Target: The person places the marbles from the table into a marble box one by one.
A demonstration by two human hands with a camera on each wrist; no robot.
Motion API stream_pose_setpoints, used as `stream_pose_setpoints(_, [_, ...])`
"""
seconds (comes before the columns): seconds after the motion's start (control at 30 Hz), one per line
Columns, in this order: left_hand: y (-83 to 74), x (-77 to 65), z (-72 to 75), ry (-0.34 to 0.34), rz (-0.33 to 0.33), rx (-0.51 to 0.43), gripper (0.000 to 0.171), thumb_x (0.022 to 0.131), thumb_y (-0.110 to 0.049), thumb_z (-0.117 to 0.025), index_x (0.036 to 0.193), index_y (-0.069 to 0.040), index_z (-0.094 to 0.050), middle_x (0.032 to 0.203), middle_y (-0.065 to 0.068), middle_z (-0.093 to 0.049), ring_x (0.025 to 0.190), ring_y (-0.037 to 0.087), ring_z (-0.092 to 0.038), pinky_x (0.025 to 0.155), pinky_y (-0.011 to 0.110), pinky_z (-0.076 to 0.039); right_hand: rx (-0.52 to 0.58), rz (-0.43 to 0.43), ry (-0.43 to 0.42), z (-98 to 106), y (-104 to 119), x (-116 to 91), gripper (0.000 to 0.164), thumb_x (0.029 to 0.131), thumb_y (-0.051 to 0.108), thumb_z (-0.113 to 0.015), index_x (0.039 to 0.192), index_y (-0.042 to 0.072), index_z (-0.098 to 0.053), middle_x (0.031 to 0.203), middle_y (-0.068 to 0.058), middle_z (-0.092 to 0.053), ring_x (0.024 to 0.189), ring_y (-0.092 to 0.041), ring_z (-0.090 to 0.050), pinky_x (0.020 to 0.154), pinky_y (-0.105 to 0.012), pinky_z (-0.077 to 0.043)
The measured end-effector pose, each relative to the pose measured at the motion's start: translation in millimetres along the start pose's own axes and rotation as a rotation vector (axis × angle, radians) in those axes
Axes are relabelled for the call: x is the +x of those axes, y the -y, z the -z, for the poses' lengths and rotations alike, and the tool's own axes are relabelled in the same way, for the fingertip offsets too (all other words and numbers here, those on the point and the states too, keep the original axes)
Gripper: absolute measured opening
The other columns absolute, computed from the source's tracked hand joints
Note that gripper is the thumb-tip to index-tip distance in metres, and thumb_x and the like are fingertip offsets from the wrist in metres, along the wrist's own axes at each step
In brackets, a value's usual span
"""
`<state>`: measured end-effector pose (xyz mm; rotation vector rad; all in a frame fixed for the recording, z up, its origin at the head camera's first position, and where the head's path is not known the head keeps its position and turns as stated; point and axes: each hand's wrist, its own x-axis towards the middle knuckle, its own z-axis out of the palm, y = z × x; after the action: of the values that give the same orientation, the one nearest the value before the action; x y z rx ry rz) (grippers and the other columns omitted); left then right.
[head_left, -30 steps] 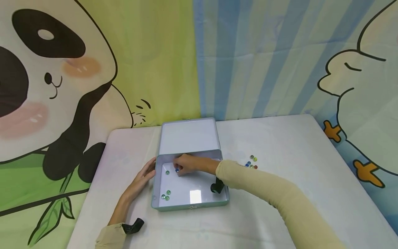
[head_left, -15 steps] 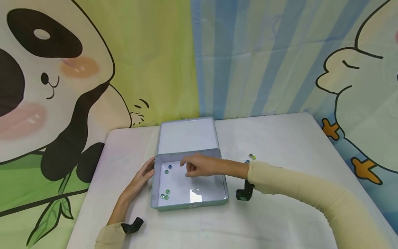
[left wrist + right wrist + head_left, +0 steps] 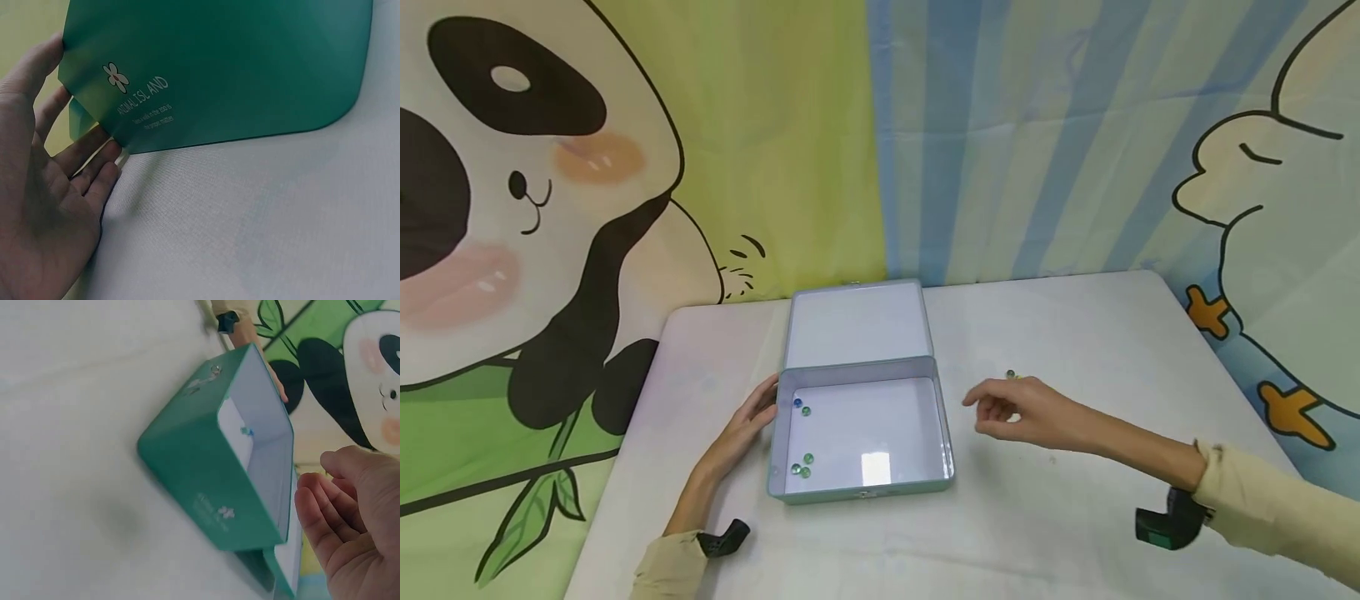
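A green hinged tin box [image 3: 861, 495] stands on the table with its lid [image 3: 859, 325] laid back. In its far left part sit a blue marble [image 3: 797, 402] and a green marble [image 3: 806, 412]. Three more green marbles [image 3: 806, 472] lie near the front left corner. My left hand [image 3: 733, 442] rests its fingers against the box's left side, where printed lettering shows in the left wrist view. To the right of the box, my right hand [image 3: 1037, 412] hovers with loosely bent fingers and nothing between them. Just behind it a dark marble [image 3: 1011, 373] peeks out.
The white cloth-covered table [image 3: 880, 554] ends at a patterned curtain [image 3: 955, 142] behind the box. Black wrist cameras stick out from the left wrist [image 3: 724, 540] and the right wrist [image 3: 1172, 521].
The right hand let go of the blue marble inside the box, then moved right, out over the table. That marble shifted left beside the box wall. The left hand stayed put.
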<state>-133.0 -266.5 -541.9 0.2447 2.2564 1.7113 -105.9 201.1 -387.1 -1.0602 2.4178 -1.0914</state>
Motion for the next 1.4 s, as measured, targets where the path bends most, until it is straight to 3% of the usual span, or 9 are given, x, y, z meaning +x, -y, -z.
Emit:
stream_pose_setpoints(0.2, [-2.7,2.6,0.3,0.004,0.023,0.005,0.058,0.103,-0.030,-0.044,0.155,-0.029,-0.019,0.163,0.014,-0.018,0.151,0.039,-0.012,0.116,0.070,-0.006,-0.078,-0.065,-0.128,8,-11,-53,0.023,0.089,0.012,-0.069,0.112,0.009,-0.065,0.088,0.007,-0.068,0.080,0.004,-0.061,0.070,-0.018,-0.056])
stream_pose_setpoints(0.33, [-2.9,3.6,1.5,0.002,0.028,0.011,0.058,0.103,-0.031,-0.044,0.156,-0.027,-0.019,0.163,0.015,-0.017,0.151,0.040,-0.011,0.115,0.070,-0.006,-0.112,-0.145,-0.191,8,-21,-71,0.019,0.089,0.016,-0.070,0.107,0.011,-0.067,0.088,0.006,-0.069,0.078,0.005,-0.060,0.068,-0.017,-0.056])
stream_pose_setpoints(0.47, [-2.4,3.3,1.4,0.007,0.021,0.011,0.058,0.103,-0.030,-0.043,0.156,-0.027,-0.018,0.162,0.016,-0.017,0.150,0.041,-0.012,0.115,0.070,-0.006,-0.157,-0.160,-0.234,8,-39,-81,0.018,0.086,0.012,-0.072,0.103,0.011,-0.068,0.086,0.006,-0.069,0.076,0.006,-0.059,0.066,-0.017,-0.056])
stream_pose_setpoints(0.67, [-3.4,0.9,4.4,-0.002,0.020,0.007,0.058,0.103,-0.030,-0.044,0.155,-0.029,-0.019,0.162,0.014,-0.018,0.150,0.040,-0.013,0.116,0.069,-0.007,-0.208,-0.169,-0.284,3,-74,-71,0.020,0.083,0.006,-0.073,0.102,0.006,-0.069,0.089,0.006,-0.069,0.077,0.005,-0.058,0.065,-0.018,-0.055])
stream_pose_setpoints(0.8, [-2.6,0.3,4.6,-0.006,0.014,0.000,0.058,0.103,-0.029,-0.044,0.155,-0.028,-0.019,0.162,0.014,-0.019,0.150,0.039,-0.013,0.116,0.069,-0.006,-0.201,-0.211,-0.320,-10,-102,-51,0.021,0.084,0.003,-0.072,0.105,0.002,-0.068,0.093,-0.003,-0.068,0.079,-0.005,-0.061,0.067,-0.021,-0.056])
stream_pose_setpoints(0.93, [-0.4,2.0,0.5,0.008,0.016,0.003,0.059,0.103,-0.029,-0.044,0.155,-0.029,-0.019,0.162,0.015,-0.018,0.150,0.040,-0.013,0.116,0.069,-0.007,-0.285,-0.227,-0.321,-22,-124,-38,0.020,0.081,-0.002,-0.073,0.100,0.003,-0.069,0.091,-0.006,-0.067,0.078,-0.014,-0.062,0.067,-0.024,-0.056])
stream_pose_setpoints(1.13, [1.0,1.2,-4.3,-0.004,0.042,0.015,0.059,0.103,-0.030,-0.045,0.156,-0.028,-0.018,0.163,0.014,-0.018,0.150,0.040,-0.013,0.117,0.068,-0.007,-0.328,-0.254,-0.310,-29,-139,-33,0.015,0.080,-0.003,-0.073,0.091,0.006,-0.070,0.083,-0.001,-0.065,0.075,-0.011,-0.060,0.065,-0.021,-0.053])
stream_pose_setpoints(1.4, [1.3,-0.7,-2.1,-0.015,0.035,0.000,0.058,0.103,-0.029,-0.044,0.156,-0.026,-0.018,0.162,0.015,-0.019,0.150,0.040,-0.013,0.117,0.068,-0.007,-0.341,-0.212,-0.324,-29,-145,-32,0.017,0.078,-0.004,-0.074,0.091,0.006,-0.069,0.083,-0.001,-0.065,0.073,-0.009,-0.059,0.063,-0.020,-0.052])
